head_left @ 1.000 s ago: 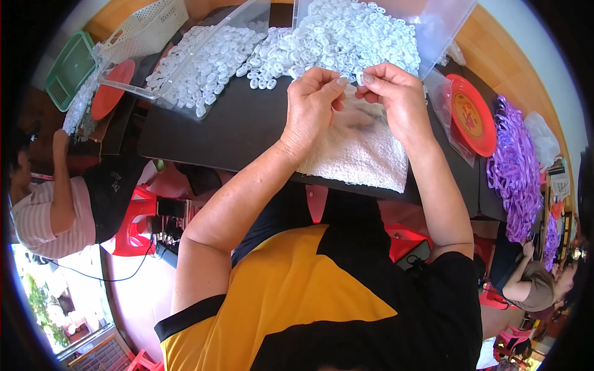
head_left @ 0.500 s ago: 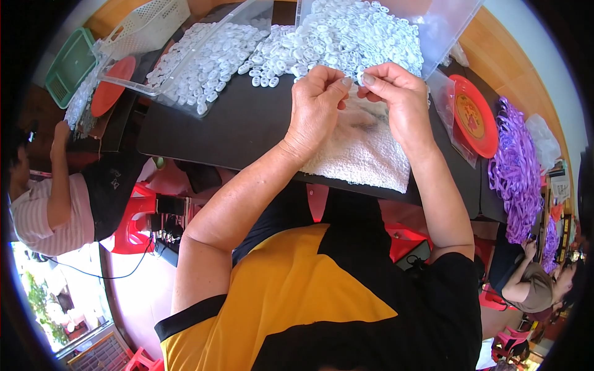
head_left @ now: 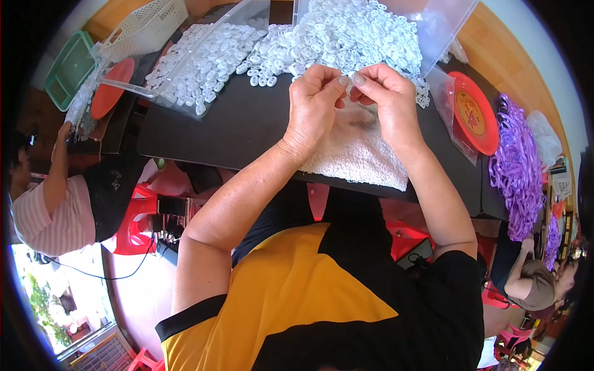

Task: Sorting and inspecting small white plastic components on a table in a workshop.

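Note:
Above a white towel on the dark table, my left hand and my right hand meet almost tip to tip. A small white plastic piece shows at the tips of my right thumb and finger. My left thumb and forefinger are pinched right beside it; what they hold is hidden. Just beyond my hands lies a heap of small white oval plastic pieces with holes. More of them fill a clear plastic bin lying to the left.
An orange-red plate and a bundle of purple ribbons are on the right. At far left are a white basket, a green tray and a red plate. One person sits left, another right.
My right hand has moved slightly left, bringing its fingertips closer to my left hand's. More loose white pieces show beside my right hand. The left hand is nearly still.

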A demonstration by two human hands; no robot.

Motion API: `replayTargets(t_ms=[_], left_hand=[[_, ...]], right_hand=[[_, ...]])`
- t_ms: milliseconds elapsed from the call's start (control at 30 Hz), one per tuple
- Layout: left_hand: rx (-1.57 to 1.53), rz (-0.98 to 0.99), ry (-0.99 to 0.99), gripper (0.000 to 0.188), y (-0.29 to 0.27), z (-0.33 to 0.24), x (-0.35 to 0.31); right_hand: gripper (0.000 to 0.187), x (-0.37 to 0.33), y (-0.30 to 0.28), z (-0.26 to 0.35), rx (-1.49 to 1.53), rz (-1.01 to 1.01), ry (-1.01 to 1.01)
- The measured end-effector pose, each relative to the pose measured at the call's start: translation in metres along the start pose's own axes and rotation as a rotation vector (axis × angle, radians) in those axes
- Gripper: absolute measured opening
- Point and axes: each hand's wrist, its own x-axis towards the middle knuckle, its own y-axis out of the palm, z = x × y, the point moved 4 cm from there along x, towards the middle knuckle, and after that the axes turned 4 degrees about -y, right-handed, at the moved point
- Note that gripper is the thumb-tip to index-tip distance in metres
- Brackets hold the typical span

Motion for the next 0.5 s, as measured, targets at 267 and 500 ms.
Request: replayTargets(t_ms=[267,500], left_hand=[[-0.146,0.093,-0.143,0.011,0.002,-0.007,-0.001],[-0.292,0.204,-0.157,0.016,0.002,-0.01,0.0]], right_hand=[[0.013,0.006,-0.01,0.003,0.01,0.081,0.024],[0.017,0.009,-0.02,0.009,0.074,0.165,0.045]])
